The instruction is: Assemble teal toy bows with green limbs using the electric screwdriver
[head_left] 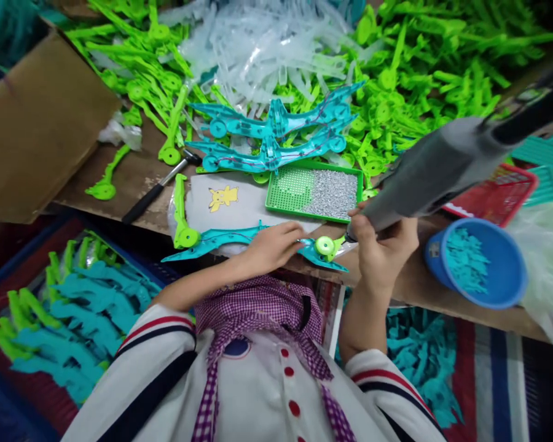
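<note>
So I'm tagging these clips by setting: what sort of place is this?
Probably a small toy-assembly workbench. Heaps of green plastic parts cover the table, the right hand holds a powered screwdriver, and a green tray holds screws.

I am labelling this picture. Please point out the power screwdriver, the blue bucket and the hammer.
power screwdriver (pixel 435 169), head view, on its grey body.
blue bucket (pixel 511 294), head view, on its front rim.
hammer (pixel 159 186), head view, on its black handle.
</note>
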Motion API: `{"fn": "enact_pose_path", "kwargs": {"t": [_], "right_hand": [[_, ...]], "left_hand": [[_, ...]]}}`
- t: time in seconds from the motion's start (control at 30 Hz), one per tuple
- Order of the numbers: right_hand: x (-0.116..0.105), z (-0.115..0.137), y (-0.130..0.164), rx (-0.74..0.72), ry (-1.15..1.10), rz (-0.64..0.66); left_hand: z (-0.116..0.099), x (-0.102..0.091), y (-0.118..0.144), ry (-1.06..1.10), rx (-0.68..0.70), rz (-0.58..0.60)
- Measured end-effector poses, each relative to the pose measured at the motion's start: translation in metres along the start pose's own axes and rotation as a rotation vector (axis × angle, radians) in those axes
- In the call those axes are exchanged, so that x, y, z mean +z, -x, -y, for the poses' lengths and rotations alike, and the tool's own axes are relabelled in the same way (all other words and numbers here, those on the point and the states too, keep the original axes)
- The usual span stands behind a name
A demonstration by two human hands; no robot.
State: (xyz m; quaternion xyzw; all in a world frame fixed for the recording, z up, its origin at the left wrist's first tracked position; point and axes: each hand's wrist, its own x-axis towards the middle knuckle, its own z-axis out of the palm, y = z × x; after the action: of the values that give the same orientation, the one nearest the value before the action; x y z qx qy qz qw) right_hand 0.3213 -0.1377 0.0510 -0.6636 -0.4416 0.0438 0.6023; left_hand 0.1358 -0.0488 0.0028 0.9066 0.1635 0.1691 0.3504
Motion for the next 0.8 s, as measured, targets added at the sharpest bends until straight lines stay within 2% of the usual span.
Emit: {"fn": "enact_pose_path", "kwargs": {"t": [0.07, 0.1, 0.17, 0.23, 0.27, 0.3, 0.33, 0.37, 0.4, 0.43, 0.5, 0.57, 0.63, 0.7, 0.8], "right_hand": [[-0.005, -0.007, 0.007, -0.006, 0.044, 0.043], [-0.007, -0.011, 0.016, -0.022, 0.073, 0.006], [-0.008, -0.017, 0.048, -0.075, 0.162, -0.172], [-0.002, -0.020, 0.094, -0.036, 0.220, -0.264], [0.004, -0.021, 0.119, 0.107, 0.192, -0.095], [0.012, -0.021, 0.142, 0.325, 0.096, 0.158], [0.021, -0.021, 0.162, 0.573, -0.032, 0.357], [0.032, -0.020, 0.177, 0.784, -0.160, 0.451], [0.043, -0.021, 0.187, 0.966, -0.282, 0.492], [0.053, -0.021, 0.192, 1.103, -0.389, 0.471], [0.068, -0.022, 0.190, 1.248, -0.535, 0.371], [0.076, -0.022, 0.181, 1.293, -0.601, 0.319], [0.077, -0.019, 0.176, 1.265, -0.581, 0.287], [0.074, -0.014, 0.175, 1.156, -0.484, 0.255], [0.067, -0.010, 0.177, 0.909, -0.248, 0.219]], "left_hand": [[0.004, -0.011, 0.059, 0.003, -0.058, -0.248], [0.007, -0.013, 0.089, -0.010, -0.114, -0.339], [0.009, -0.010, 0.139, -0.018, -0.249, -0.390], [0.010, -0.002, 0.171, -0.013, -0.313, -0.416], [0.010, 0.001, 0.178, -0.008, -0.341, -0.440], [0.010, 0.003, 0.181, -0.004, -0.372, -0.478], [0.011, 0.003, 0.178, -0.001, -0.406, -0.526], [0.013, 0.001, 0.171, 0.005, -0.433, -0.577], [0.014, -0.003, 0.162, 0.012, -0.448, -0.628], [0.017, -0.008, 0.150, 0.022, -0.450, -0.667], [0.021, -0.023, 0.123, 0.045, -0.416, -0.707], [0.026, -0.038, 0.095, 0.072, -0.317, -0.648], [0.030, -0.049, 0.068, 0.093, -0.213, -0.546], [0.032, -0.052, 0.043, 0.120, -0.181, -0.482], [0.034, -0.044, 0.015, 0.152, -0.212, -0.370]]}}
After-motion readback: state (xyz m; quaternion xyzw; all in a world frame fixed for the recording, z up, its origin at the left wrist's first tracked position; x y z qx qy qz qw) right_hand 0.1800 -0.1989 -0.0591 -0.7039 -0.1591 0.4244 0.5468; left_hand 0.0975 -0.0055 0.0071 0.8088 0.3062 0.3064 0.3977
